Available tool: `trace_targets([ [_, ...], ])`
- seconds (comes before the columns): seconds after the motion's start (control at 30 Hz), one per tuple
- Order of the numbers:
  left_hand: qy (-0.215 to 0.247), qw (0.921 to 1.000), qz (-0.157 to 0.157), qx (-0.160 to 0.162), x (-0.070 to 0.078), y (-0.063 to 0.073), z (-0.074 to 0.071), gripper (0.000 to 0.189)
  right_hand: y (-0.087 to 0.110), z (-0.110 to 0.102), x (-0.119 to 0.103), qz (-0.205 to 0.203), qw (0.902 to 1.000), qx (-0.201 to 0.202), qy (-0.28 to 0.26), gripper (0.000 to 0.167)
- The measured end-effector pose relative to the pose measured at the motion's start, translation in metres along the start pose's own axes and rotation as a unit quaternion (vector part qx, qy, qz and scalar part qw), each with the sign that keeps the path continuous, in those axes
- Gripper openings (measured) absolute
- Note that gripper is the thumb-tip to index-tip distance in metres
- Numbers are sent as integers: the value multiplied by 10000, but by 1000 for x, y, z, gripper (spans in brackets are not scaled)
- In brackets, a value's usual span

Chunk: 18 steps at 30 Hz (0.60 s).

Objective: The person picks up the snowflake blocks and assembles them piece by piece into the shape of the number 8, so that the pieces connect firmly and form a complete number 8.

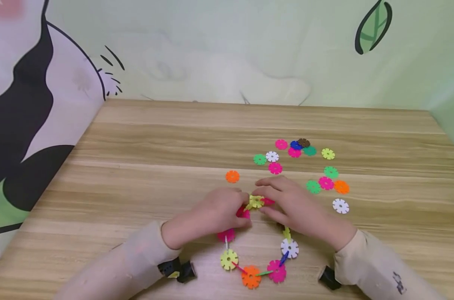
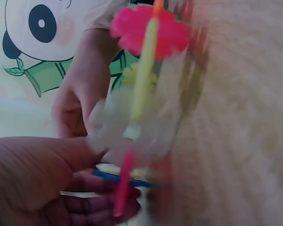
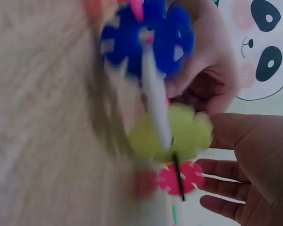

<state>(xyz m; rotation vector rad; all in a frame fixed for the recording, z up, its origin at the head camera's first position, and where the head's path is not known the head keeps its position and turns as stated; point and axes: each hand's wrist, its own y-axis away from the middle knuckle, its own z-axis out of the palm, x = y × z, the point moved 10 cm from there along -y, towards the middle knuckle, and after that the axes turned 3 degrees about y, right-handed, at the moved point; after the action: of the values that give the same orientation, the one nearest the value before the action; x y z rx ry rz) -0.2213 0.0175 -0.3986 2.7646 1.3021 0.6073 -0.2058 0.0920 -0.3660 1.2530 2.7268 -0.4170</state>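
Observation:
Notched plastic discs slotted together form a loop-shaped chain on the table, with pink, orange, yellow, white and blue pieces. At the chain's far part, my left hand grips a pink disc between thumb and fingers. My right hand has its thumb and index finger around the chain beside a yellow disc, at a pink piece. The two hands nearly meet there. In the right wrist view, a blue disc and a yellow-green disc hang blurred before the hands.
Loose notched discs lie beyond and right of the hands, including an orange disc, a white disc and a brown disc overlapping a blue one. A panda-patterned wall borders the wooden table.

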Motion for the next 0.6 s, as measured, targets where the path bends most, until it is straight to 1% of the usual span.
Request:
trace_targets([
  [0.1, 56, 9994, 287, 207, 6, -1, 0, 27, -6, 6, -5, -441, 9989, 132, 80, 27],
  [0.23, 159, 9972, 567, 461, 11, -2, 0, 29, -8, 7, -9, -963, 9938, 536, 163, 13],
  [0.3, 250, 9955, 714, 565, 12, -2, -1, 25, -6, 5, -10, -1190, 9901, 735, 114, 9],
  [0.37, 407, 9931, 869, 679, 13, -1, -2, 22, -4, 3, -10, -1366, 9869, 854, 69, 8],
  [0.43, 592, 9908, 942, 767, 12, -1, -3, 20, -3, 3, -10, -1448, 9855, 882, 46, 8],
  [0.5, 727, 9890, 963, 851, 12, -1, -5, 19, -2, 3, -8, -1400, 9868, 812, 14, 7],
  [0.53, 766, 9885, 946, 895, 11, -2, -5, 19, -2, 4, -7, -1334, 9882, 758, -21, 6],
  [0.6, 800, 9879, 869, 1001, 9, -3, -6, 21, -3, 6, -2, -1076, 9920, 638, -155, 4],
])
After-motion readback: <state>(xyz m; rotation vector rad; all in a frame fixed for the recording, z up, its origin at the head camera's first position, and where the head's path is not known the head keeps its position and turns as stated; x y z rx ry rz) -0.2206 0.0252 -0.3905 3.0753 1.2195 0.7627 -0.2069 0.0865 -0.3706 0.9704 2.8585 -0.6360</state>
